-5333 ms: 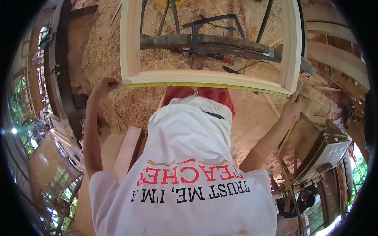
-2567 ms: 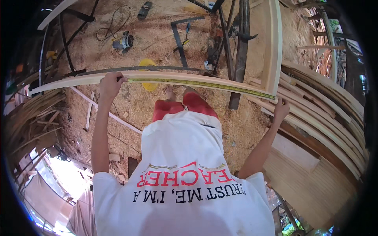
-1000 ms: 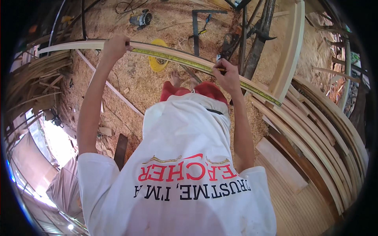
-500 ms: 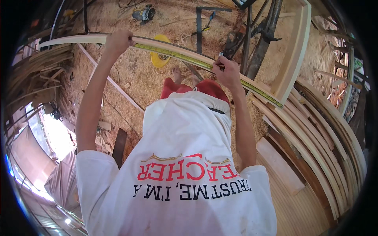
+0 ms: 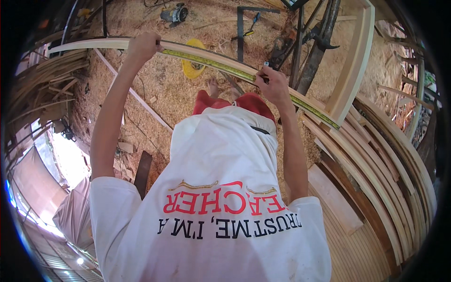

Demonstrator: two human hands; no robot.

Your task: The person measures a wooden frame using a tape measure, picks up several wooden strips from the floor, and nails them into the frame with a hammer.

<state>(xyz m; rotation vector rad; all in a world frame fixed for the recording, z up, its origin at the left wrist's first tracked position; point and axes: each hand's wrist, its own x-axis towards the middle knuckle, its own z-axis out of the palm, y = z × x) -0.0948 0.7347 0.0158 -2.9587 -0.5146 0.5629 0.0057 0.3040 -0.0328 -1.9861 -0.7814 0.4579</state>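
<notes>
A long, pale wooden strip runs across in front of me, looking curved in this view. Along its near side lies a yellow tape measure blade, stretched out past my right hand to the right. My left hand is closed over the strip where the blade emerges; whether a tape case is in the palm is hidden. My right hand rests at the strip's edge against the blade, thumb and fingers pinched together. A small pale tip shows just above those fingers, but I cannot make out the object.
Stacked long boards lie at right, below an upright pale timber frame piece. Beyond the strip are a yellow hard hat, a power tool, a black framing square and a hammer. Wood shavings cover the ground.
Both hands keep their places on the strip and blade. The whole view has shifted very slightly; nothing has been let go or picked up.
</notes>
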